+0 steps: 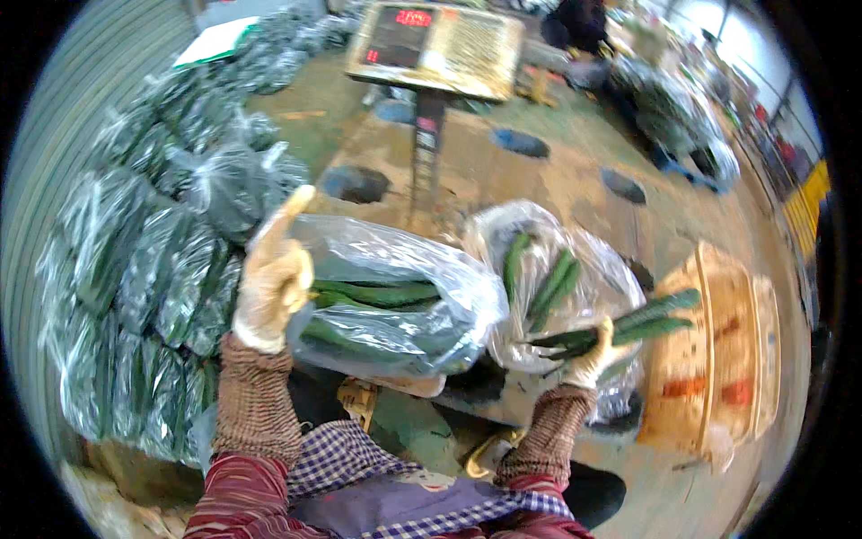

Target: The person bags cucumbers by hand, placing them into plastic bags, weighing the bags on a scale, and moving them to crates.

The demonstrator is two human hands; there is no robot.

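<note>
By the left hand [277, 278], a clear bag [382, 247] holds green cucumbers [382, 295].

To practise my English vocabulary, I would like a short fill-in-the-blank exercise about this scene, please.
1. The loose cucumbers are held by the ____ hand.
2. The left hand wears a light-coloured ____.
3. The digits on the scale are coloured ____.
4. The corrugated wall is on the person's ____ side.

Missing words: right; glove; red; left.

Glossy, crinkled plastic bag [386, 325]
</note>
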